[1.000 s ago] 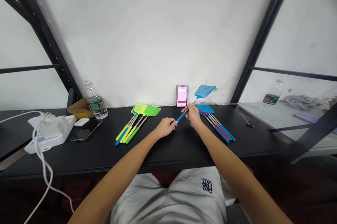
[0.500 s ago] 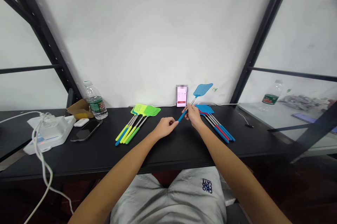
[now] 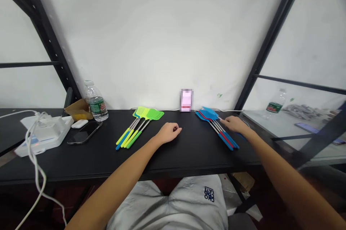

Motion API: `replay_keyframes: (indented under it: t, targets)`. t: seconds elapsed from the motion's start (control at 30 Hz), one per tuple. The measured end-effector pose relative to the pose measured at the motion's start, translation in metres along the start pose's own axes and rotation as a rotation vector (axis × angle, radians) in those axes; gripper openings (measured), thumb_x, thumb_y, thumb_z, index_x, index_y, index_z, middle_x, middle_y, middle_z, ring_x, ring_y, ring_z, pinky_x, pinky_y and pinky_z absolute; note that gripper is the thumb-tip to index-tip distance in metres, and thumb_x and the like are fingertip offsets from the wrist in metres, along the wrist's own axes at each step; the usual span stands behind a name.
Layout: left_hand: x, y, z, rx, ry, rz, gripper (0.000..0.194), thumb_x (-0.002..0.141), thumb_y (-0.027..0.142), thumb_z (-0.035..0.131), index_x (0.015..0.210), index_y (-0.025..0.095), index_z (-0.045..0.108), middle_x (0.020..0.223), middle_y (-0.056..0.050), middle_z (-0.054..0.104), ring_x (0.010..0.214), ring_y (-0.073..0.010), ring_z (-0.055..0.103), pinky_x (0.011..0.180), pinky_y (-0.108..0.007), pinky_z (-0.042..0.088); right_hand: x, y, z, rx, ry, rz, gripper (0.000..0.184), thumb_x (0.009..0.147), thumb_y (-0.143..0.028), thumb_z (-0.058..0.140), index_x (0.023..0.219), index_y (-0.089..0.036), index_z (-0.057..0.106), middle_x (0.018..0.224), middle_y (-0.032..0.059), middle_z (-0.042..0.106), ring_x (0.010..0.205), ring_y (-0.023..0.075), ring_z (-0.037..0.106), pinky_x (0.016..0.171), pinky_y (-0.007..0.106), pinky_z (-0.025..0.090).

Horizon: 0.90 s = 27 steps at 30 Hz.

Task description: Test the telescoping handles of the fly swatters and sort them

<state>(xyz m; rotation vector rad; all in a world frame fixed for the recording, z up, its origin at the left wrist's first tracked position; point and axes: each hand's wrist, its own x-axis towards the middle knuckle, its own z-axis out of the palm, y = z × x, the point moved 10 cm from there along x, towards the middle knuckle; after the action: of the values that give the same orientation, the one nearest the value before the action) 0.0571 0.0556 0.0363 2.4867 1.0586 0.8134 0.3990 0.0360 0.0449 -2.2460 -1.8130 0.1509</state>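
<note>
My right hand (image 3: 234,125) is closed around the shaft of a blue fly swatter (image 3: 210,112), beside the right-hand pile. That swatter's head overlaps the blue heads of the pile, and my hand and wrist hide most of its handle. The piled fly swatters (image 3: 226,140) have blue and red handles with thin metal shafts. Near the middle of the black table (image 3: 189,152), my left hand (image 3: 169,132) rests with curled fingers and nothing visible in them. To its left lies another fanned pile of fly swatters (image 3: 135,131), in yellow, green and blue.
A phone (image 3: 186,100) with a lit screen leans on the wall. At the left are a water bottle (image 3: 96,104), a small cardboard box (image 3: 79,109), a white case (image 3: 79,124), a dark phone (image 3: 85,132) and a power strip (image 3: 44,136) with white cables.
My right hand has carried the blue fly swatter right and down onto the right-hand pile. My left hand has let go of its handle and stayed near the middle.
</note>
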Motion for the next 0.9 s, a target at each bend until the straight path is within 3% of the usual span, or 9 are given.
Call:
replay_keyframes:
  t: [0.13, 0.3, 0.47, 0.63, 0.77, 0.9]
  targets:
    - [-0.001, -0.002, 0.001, 0.011, -0.013, -0.01, 0.033, 0.089, 0.044, 0.049, 0.078, 0.019, 0.068, 0.074, -0.002, 0.068, 0.068, -0.015, 0.059, 0.061, -0.025, 0.038, 0.003, 0.032, 0.012, -0.118, -0.01, 0.039, 0.04, 0.088, -0.047, 0.051, 0.063, -0.017, 0.061, 0.061, 0.0062, 0.061, 0.062, 0.0188, 0.058, 0.057, 0.026, 0.033]
    - [-0.001, -0.004, 0.003, 0.021, -0.026, -0.015, 0.033, 0.088, 0.045, 0.049, 0.079, 0.02, 0.069, 0.076, -0.002, 0.069, 0.069, -0.0153, 0.06, 0.062, -0.025, 0.039, 0.004, 0.03, 0.019, -0.087, 0.014, 0.033, 0.017, 0.083, -0.027, 0.053, 0.078, -0.016, 0.064, 0.076, 0.0067, 0.067, 0.071, 0.0183, 0.061, 0.059, 0.024, 0.035]
    - [-0.001, -0.003, 0.003, 0.027, -0.038, -0.015, 0.033, 0.088, 0.045, 0.05, 0.08, 0.019, 0.069, 0.078, -0.003, 0.07, 0.07, -0.0158, 0.061, 0.061, -0.025, 0.039, 0.002, 0.032, 0.029, -0.02, -0.057, 0.132, 0.025, 0.088, -0.023, 0.046, 0.102, -0.015, 0.065, 0.079, 0.0078, 0.069, 0.068, 0.0186, 0.063, 0.061, 0.025, 0.04]
    - [-0.001, -0.002, 0.002, 0.031, -0.03, -0.013, 0.032, 0.088, 0.044, 0.05, 0.08, 0.02, 0.07, 0.077, -0.003, 0.07, 0.069, -0.0163, 0.061, 0.062, -0.026, 0.04, 0.004, 0.033, 0.027, -0.114, 0.041, 0.136, 0.025, 0.089, -0.021, 0.047, 0.099, -0.015, 0.069, 0.098, 0.0135, 0.07, 0.09, 0.0237, 0.065, 0.072, 0.028, 0.042]
    - [-0.001, -0.003, 0.003, 0.037, -0.04, -0.022, 0.031, 0.088, 0.043, 0.051, 0.081, 0.02, 0.07, 0.078, -0.004, 0.071, 0.07, -0.0164, 0.061, 0.062, -0.026, 0.039, 0.0, 0.034, 0.029, -0.114, 0.069, 0.175, 0.032, 0.092, -0.026, 0.043, 0.102, -0.013, 0.071, 0.103, 0.0189, 0.069, 0.095, 0.027, 0.065, 0.076, 0.03, 0.042]
    - [-0.001, -0.002, 0.003, 0.042, -0.047, -0.017, 0.03, 0.088, 0.042, 0.051, 0.08, 0.019, 0.069, 0.078, -0.004, 0.071, 0.069, -0.0164, 0.061, 0.062, -0.026, 0.039, -0.005, 0.028, 0.029, -0.095, 0.08, 0.149, 0.036, 0.093, -0.028, 0.04, 0.106, -0.016, 0.071, 0.106, 0.0182, 0.069, 0.097, 0.0282, 0.064, 0.077, 0.032, 0.042]
